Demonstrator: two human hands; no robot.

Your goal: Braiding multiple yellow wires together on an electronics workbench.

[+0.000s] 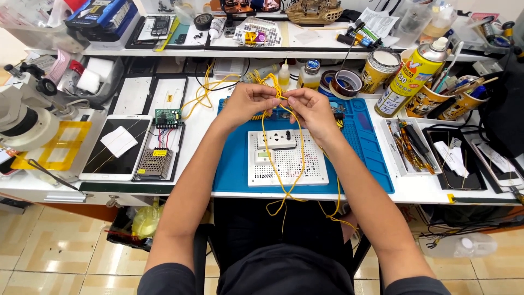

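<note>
Under your hands the white workbench point(202, 117) carries a blue mat point(360, 142). Left of them lies a tablet point(117, 146); right, a tool tray point(409, 147).

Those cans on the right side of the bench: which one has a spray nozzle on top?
The tall yellow spray can, leaning beside the open cans stuffed with tools. It alone has a white cap and nozzle; the short gold can beside it has a flat lid.

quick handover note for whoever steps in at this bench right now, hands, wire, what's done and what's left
Left hand and right hand: both raised over the blue mat, fingers pinching the yellow wire between them.
Wire: loops hang down across the white perforated board and off the table edge toward the lap.
Done: wire picked up and gathered at the fingertips.
Left: wire not yet connected to the board, as far as visible.
</note>
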